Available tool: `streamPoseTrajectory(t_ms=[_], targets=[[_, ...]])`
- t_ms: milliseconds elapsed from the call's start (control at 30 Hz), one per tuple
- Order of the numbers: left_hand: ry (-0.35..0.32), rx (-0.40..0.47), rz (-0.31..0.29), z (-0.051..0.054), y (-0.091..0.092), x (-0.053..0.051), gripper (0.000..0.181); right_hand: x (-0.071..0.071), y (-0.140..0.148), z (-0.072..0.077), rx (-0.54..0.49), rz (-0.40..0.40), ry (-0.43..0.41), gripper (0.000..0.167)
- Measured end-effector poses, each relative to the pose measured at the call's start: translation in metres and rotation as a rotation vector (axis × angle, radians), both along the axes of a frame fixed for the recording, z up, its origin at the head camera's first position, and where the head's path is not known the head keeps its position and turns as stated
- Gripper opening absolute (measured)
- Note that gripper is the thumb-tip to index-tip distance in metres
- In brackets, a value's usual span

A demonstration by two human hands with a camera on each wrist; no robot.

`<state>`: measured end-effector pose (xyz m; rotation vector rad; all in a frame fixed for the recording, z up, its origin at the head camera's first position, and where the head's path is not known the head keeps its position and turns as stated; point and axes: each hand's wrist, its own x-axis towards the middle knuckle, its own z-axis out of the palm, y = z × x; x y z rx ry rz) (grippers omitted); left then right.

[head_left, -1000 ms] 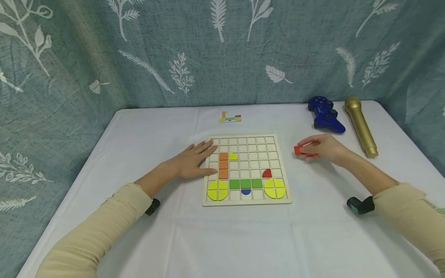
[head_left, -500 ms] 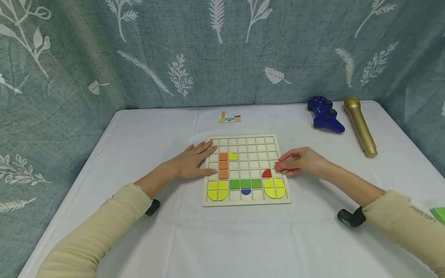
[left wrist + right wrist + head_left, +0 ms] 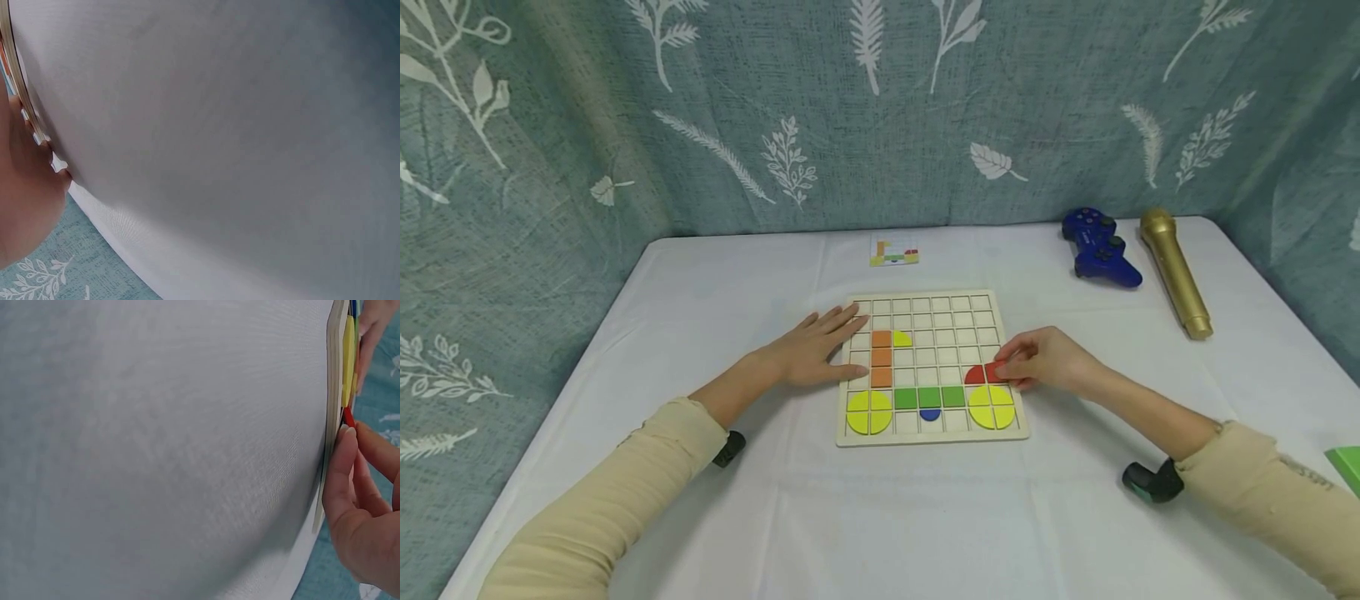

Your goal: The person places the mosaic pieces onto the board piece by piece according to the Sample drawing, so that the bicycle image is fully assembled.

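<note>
A pale wooden grid board [image 3: 933,442] lies on the white table. My left hand [image 3: 811,350] rests with spread, straight fingers on its left edge. At the board's right edge my right hand [image 3: 1051,360] pinches a red square tile [image 3: 994,372] between thumb and fingers. The tile sits beside a red quarter-circle tile [image 3: 975,375], just above a yellow circle of quarter tiles [image 3: 992,407]. In the right wrist view, thumb and fingertips meet on the red tile [image 3: 349,417] at the board's edge [image 3: 334,375]. Orange tiles [image 3: 882,357] and green tiles [image 3: 929,397] also fill cells.
A small pattern card [image 3: 894,252] lies behind the board. At the back right are a blue game controller [image 3: 1101,248] and a gold microphone [image 3: 1176,273]. A green object [image 3: 1347,467] shows at the right edge. A patterned curtain [image 3: 880,125] hangs behind the table.
My right hand has moved left and toward me, bringing the red square tile from beside the board to the cell right of the red quarter-circle. My left hand stays put.
</note>
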<state>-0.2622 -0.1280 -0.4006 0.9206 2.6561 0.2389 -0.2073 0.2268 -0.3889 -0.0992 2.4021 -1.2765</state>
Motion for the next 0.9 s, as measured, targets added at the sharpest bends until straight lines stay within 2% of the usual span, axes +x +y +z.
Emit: streamPoseTrajectory(t_ms=[200, 467, 633, 767, 833, 900], targets=[[-0.002, 0.007, 0.002, 0.0, 0.0, 0.001, 0.088, -0.001, -0.001, 0.0, 0.07, 0.0, 0.031, 0.024], [-0.005, -0.004, 0.005, -0.002, 0.0, 0.001, 0.089, -0.001, -0.001, 0.002, 0.104, 0.024, 0.031, 0.022], [0.0, -0.001, 0.003, -0.002, 0.0, -0.001, 0.091, -0.006, 0.003, 0.007, 0.071, 0.057, -0.029, 0.029], [-0.007, -0.019, 0.009, -0.004, 0.0, -0.001, 0.09, -0.013, 0.015, 0.005, 0.017, 0.132, -0.068, 0.037], [-0.013, -0.026, 0.005, -0.006, 0.001, -0.001, 0.09, -0.013, 0.023, 0.002, 0.025, 0.206, -0.004, 0.037], [-0.018, -0.052, 0.002, -0.007, 0.003, -0.001, 0.089, -0.012, 0.033, 0.002, 0.112, 0.324, 0.155, 0.035]])
